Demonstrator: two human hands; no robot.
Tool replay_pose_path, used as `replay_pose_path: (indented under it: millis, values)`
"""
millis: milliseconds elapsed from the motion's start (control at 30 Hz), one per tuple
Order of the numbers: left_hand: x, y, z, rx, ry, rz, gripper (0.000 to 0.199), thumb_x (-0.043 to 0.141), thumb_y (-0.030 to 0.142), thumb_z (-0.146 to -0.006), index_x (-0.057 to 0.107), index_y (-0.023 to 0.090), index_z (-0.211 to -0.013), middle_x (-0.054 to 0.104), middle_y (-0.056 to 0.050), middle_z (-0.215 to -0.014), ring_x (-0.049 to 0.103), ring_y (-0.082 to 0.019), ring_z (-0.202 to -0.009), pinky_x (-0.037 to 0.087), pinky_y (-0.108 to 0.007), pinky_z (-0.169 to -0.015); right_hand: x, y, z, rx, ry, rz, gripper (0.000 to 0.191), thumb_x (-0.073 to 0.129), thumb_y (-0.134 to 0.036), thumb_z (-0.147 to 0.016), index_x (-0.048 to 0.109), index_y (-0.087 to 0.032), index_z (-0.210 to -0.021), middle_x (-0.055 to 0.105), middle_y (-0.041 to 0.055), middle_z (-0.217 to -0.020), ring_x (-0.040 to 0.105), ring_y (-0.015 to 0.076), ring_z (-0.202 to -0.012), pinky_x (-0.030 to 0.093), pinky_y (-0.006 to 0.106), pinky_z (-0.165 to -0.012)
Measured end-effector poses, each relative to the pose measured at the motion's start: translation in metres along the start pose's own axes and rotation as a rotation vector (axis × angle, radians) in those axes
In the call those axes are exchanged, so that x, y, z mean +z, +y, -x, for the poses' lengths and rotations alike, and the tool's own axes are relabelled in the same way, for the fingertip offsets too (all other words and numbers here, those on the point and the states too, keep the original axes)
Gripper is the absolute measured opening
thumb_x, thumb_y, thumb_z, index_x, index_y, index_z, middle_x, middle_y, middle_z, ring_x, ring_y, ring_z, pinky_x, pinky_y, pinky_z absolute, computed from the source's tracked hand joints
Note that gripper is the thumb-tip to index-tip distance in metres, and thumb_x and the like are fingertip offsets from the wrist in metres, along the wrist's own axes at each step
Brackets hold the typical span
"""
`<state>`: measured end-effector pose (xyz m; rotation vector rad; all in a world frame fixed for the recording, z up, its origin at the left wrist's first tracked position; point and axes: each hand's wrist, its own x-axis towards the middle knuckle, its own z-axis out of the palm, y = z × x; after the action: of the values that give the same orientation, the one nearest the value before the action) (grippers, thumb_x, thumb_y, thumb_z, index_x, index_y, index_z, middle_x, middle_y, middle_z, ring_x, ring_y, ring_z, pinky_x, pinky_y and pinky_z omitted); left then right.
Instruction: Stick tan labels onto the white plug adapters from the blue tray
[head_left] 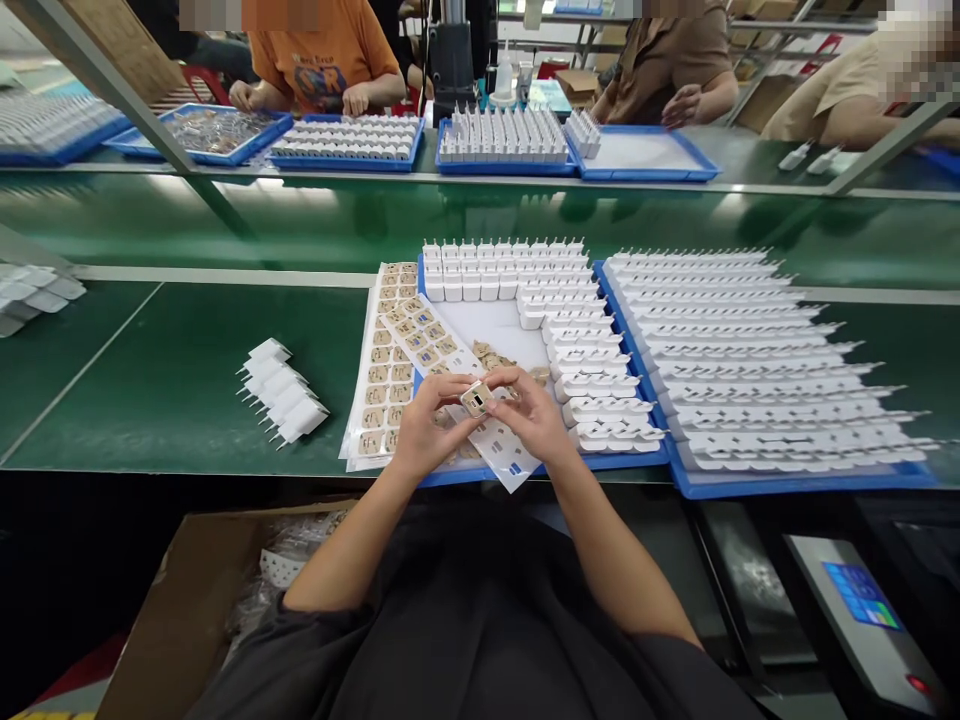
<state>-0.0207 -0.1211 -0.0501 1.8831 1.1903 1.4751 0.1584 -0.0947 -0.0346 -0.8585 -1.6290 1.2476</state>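
Between my left hand (429, 425) and my right hand (534, 412) is a small white charger piece (477, 398), its tan face with a dark slot turned up. Fingers of both hands are closed on its sides. Below them lies a sticker strip (427, 335) with tan and blue labels, slanting over the blue tray (630, 458). Stacked sticker sheets (375, 375) lie left of the tray. White chargers (596, 360) with pins stand in rows along the tray's back and right side. Loose tan pieces (491, 357) sit just beyond my fingers.
Several white chargers (281, 390) lie on the green table (150, 390) at left. A second full blue tray (810, 485) is at right. Trays (645, 175) line a raised shelf, with people behind. A cardboard box (187, 600) stands below left, a screen device (862, 600) below right.
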Motion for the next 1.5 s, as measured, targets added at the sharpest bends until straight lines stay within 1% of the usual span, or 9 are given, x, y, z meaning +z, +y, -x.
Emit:
replay_pose_path:
  millis: [167,300,667,833,1033,1133,1200,1300,1500]
  values:
    - [0.000,0.004,-0.004,0.270,0.009,-0.235,0.032,0.074,0.019,-0.082,0.055,0.022,-0.108,0.069,-0.009,-0.109,0.065,-0.023,-0.104,0.054,-0.043,-0.089,-0.001,0.004,-0.003,-0.019,0.031,-0.089,0.013,0.063,-0.035,-0.091,0.063,-0.024,-0.098,0.062,0.0055,-0.106,0.061,0.0209,-0.107,0.056,0.031,-0.080]
    - [0.002,0.005,-0.004,0.357,0.004,-0.309,0.032,0.070,0.018,-0.084,0.054,0.024,-0.111,0.069,-0.009,-0.112,0.065,-0.023,-0.103,0.052,-0.045,-0.090,-0.001,0.005,-0.004,-0.021,0.019,-0.133,0.014,0.066,-0.037,-0.089,0.062,-0.024,-0.093,0.062,0.0046,-0.104,0.062,0.0202,-0.104,0.054,0.032,-0.082]
    - [0.004,0.003,0.000,0.356,-0.008,-0.333,0.028,0.068,0.017,-0.086,0.054,0.024,-0.110,0.069,-0.009,-0.114,0.065,-0.024,-0.107,0.055,-0.047,-0.091,-0.003,0.004,-0.005,-0.033,0.022,-0.160,0.015,0.067,-0.038,-0.088,0.063,-0.023,-0.089,0.063,0.0043,-0.102,0.061,0.0197,-0.104,0.051,0.034,-0.090]
    - [0.005,0.004,-0.001,0.382,0.001,-0.306,0.034,0.069,0.012,-0.084,0.055,0.023,-0.113,0.068,-0.011,-0.113,0.063,-0.025,-0.107,0.057,-0.046,-0.090,-0.004,0.006,-0.004,-0.052,0.038,-0.156,0.009,0.065,-0.032,-0.089,0.064,-0.024,-0.091,0.063,0.0039,-0.100,0.062,0.0193,-0.100,0.053,0.033,-0.084]
    - [0.006,0.007,-0.002,0.391,0.025,-0.265,0.034,0.068,0.014,-0.085,0.054,0.024,-0.114,0.068,-0.011,-0.111,0.065,-0.024,-0.104,0.057,-0.047,-0.088,-0.007,0.009,-0.004,-0.090,0.078,-0.079,0.011,0.060,-0.033,-0.091,0.065,-0.024,-0.087,0.065,0.0038,-0.096,0.064,0.0201,-0.096,0.052,0.035,-0.086]
    - [0.008,0.008,-0.003,0.379,0.056,-0.261,0.033,0.067,0.017,-0.086,0.054,0.024,-0.114,0.068,-0.011,-0.109,0.066,-0.024,-0.101,0.058,-0.047,-0.086,-0.006,0.009,-0.003,-0.086,0.063,-0.061,0.012,0.060,-0.033,-0.091,0.065,-0.026,-0.099,0.064,0.0046,-0.102,0.063,0.0210,-0.102,0.053,0.036,-0.089]
    - [0.009,0.008,-0.003,0.364,0.054,-0.259,0.032,0.068,0.018,-0.086,0.054,0.024,-0.115,0.068,-0.010,-0.109,0.066,-0.024,-0.101,0.058,-0.047,-0.087,-0.003,0.009,-0.001,-0.059,0.047,-0.046,0.017,0.062,-0.034,-0.090,0.063,-0.027,-0.106,0.062,0.0056,-0.106,0.062,0.0214,-0.103,0.055,0.034,-0.083]
    - [0.011,0.006,-0.003,0.362,0.029,-0.262,0.030,0.067,0.018,-0.087,0.055,0.024,-0.114,0.069,-0.010,-0.109,0.067,-0.024,-0.101,0.057,-0.047,-0.089,0.001,0.009,-0.001,-0.044,0.053,0.034,0.018,0.064,-0.033,-0.087,0.060,-0.026,-0.103,0.059,0.0056,-0.104,0.061,0.0208,-0.097,0.056,0.031,-0.074]
    - [0.011,0.008,-0.003,0.349,0.026,-0.232,0.026,0.063,0.016,-0.087,0.055,0.024,-0.110,0.068,-0.010,-0.107,0.066,-0.023,-0.099,0.058,-0.042,-0.084,0.002,0.006,-0.001,-0.090,0.073,0.215,0.021,0.070,-0.032,-0.082,0.059,-0.027,-0.100,0.060,0.0052,-0.104,0.061,0.0227,-0.098,0.058,0.034,-0.074]
